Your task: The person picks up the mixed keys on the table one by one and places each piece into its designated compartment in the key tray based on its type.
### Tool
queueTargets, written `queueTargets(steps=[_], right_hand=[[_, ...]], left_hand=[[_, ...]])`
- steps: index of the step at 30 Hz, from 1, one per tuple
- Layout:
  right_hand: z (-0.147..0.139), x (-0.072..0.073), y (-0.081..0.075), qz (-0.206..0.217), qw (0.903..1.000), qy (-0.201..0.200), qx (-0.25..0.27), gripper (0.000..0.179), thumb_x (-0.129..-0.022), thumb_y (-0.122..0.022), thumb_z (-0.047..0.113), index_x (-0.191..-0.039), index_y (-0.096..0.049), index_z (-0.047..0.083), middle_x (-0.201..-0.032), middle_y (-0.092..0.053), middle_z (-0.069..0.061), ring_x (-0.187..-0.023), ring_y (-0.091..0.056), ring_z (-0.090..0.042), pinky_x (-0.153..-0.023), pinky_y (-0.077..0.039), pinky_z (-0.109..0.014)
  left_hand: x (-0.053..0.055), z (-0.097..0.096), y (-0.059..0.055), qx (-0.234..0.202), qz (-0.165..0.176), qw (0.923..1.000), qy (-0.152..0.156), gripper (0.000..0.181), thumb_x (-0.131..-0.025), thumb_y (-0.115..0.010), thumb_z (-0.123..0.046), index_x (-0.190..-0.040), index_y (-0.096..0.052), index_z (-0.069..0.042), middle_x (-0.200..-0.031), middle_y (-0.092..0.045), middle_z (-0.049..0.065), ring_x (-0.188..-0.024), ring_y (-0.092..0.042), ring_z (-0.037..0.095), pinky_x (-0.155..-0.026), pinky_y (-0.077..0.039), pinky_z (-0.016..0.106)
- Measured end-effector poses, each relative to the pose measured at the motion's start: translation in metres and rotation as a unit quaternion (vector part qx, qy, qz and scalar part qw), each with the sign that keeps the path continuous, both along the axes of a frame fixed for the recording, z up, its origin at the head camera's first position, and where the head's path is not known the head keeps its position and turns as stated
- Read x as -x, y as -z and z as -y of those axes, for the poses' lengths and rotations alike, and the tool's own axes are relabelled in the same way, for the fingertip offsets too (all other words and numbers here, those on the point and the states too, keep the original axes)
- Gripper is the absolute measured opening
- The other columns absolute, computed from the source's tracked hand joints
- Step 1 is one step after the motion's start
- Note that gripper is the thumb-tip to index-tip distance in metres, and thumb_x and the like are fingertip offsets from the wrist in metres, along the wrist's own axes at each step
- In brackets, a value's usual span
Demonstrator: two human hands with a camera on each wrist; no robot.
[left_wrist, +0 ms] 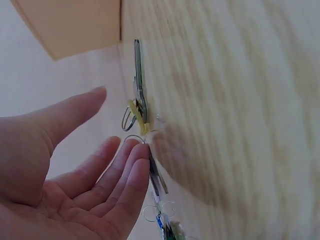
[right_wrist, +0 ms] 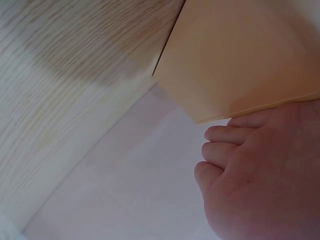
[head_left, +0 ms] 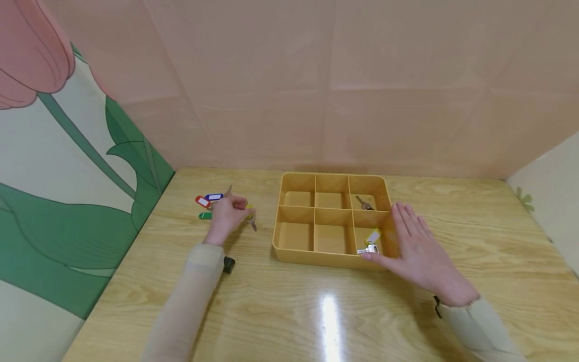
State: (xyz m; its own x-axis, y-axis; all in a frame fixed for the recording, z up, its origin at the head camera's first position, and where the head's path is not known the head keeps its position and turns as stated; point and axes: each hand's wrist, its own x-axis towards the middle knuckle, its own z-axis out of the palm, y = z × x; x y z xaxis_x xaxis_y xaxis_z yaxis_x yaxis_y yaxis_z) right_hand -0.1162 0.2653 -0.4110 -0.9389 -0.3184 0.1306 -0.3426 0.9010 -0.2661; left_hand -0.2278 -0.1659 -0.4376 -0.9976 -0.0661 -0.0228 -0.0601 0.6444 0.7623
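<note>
My left hand is low over the table beside a key with a yellow tag. In the left wrist view, the thumb stands apart from the bent fingers, and nothing is pinched between them; the yellow-tagged key lies just past the fingertips. My right hand rests with straight fingers along the right rim of a tan six-compartment box, its thumb at the front rim. Silver keys with a yellow tag are in the front right compartment. Another key lies in the back right one.
Left of my left hand lie a red tag, a blue tag and a green tag, with a key close by. Behind the wooden table hangs a pink cloth. A wall with painted flowers borders the left side.
</note>
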Motion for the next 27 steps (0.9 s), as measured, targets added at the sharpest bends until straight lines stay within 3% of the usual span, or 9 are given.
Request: queueTargets(steps=[11,18,27], right_hand=[[0.0,-0.0006,0.0003,0.002,1.0,0.0,0.001,0.122,-0.088,-0.064,0.071,-0.161,0.005,0.002,-0.167,0.002,-0.022,-0.153,0.004,-0.036,-0.122,-0.001,-0.053],[-0.0002,-0.0005,0.0014,0.003,1.0,0.004,0.0,0.123,-0.087,-0.064,0.072,-0.161,0.005,0.002,-0.167,0.001,-0.021,-0.153,0.002,-0.037,-0.122,-0.002,-0.053],[-0.0004,0.001,0.0023,0.004,1.0,0.007,0.0,0.124,-0.086,-0.065,0.072,-0.161,0.006,0.004,-0.167,0.003,-0.02,-0.153,0.006,-0.032,-0.122,-0.002,-0.053]], left_hand=[[0.0022,-0.0059,-0.0008,0.028,0.042,0.9987,-0.003,0.04,-0.083,-0.086,-0.013,-0.118,-0.071,-0.002,-0.106,-0.069,0.011,-0.095,-0.065,0.025,-0.083,-0.055,0.038],[0.0021,-0.0099,-0.0034,0.042,0.049,0.9979,-0.002,0.036,-0.084,-0.085,-0.009,-0.117,-0.072,-0.001,-0.106,-0.07,0.012,-0.099,-0.065,0.025,-0.087,-0.054,0.038],[0.0022,-0.0043,-0.0032,0.028,0.044,0.9986,0.014,0.031,-0.089,-0.08,-0.007,-0.118,-0.071,0.001,-0.106,-0.071,0.014,-0.098,-0.067,0.027,-0.087,-0.055,0.039]])
